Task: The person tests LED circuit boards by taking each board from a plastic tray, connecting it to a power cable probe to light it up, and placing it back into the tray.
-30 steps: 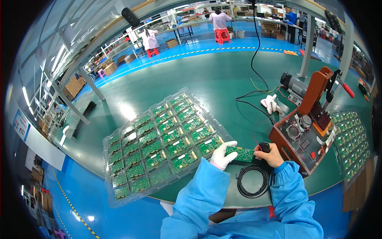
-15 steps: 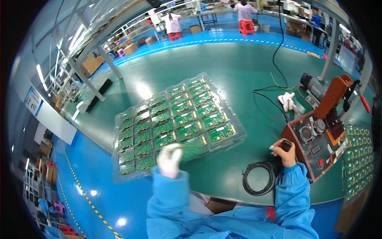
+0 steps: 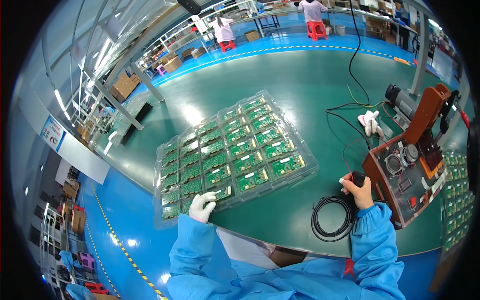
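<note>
My left hand [image 3: 201,206], in a white glove, is at the near edge of a clear plastic tray [image 3: 231,202]. Its closed fingers grip the left end of a green circuit board [image 3: 223,192], which lies low over a near compartment. Other green boards [image 3: 252,179] fill the tray's compartments in rows. To the right, my bare right hand [image 3: 361,194] is closed around a small black object [image 3: 358,178] whose kind I cannot make out. Something small and white shows at the fingertips. Beside this hand lies a coil of black cable [image 3: 332,218].
A brown test fixture [image 3: 395,185] with wires, a red button and a raised lever arm stands at the right. White gloves [image 3: 370,123] and a grey motor-like cylinder [image 3: 401,101] lie behind. More boards [image 3: 457,200] sit at the far right. A black cable [image 3: 356,55] hangs down over the green table.
My left hand has moved left and down with the circuit board, from above the tray to its near compartment. My right hand keeps its hold by the fixture. The whole view has shifted slightly.
</note>
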A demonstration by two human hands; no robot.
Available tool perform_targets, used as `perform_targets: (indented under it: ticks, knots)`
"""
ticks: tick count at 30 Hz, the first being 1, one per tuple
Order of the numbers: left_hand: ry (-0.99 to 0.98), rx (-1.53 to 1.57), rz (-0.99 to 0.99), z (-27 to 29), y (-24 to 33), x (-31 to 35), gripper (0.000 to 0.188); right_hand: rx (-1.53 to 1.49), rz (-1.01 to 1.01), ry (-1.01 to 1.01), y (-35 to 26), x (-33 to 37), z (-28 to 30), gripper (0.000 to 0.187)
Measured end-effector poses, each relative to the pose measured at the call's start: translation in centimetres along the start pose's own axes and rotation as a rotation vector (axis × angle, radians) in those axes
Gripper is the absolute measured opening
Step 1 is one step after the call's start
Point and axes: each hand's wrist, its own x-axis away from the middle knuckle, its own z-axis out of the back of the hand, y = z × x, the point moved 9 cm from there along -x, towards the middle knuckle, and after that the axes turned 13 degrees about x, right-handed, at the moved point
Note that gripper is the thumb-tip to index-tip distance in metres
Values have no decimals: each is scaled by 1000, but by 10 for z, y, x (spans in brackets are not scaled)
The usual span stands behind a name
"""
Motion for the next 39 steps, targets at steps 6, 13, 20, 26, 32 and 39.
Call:
perform_targets:
  ticks: [6, 13, 20, 26, 32, 39]
  knots:
    - [-167, -305, -88, -19, 25, -24, 24, 13, -7, -1, 1, -4, 0, 13]
    - [17, -125, 165, -4, -9, -107, 36, 3, -2, -21, -2, -1, -2, 15]
    - [-194, -332, 365, 2, -89, -151, 63, -66, 9, -138, 3, -1, -17, 16]
    - [-251, -540, 544, -17, -57, -155, 64, -56, -3, -140, 1, 0, -10, 15]
    - [-206, -590, 365, -6, -55, -164, 58, -40, 0, -138, -1, 1, -14, 13]
    - [-63, -176, 188, -46, 24, -161, 45, 33, -3, -135, 3, 3, -13, 10]
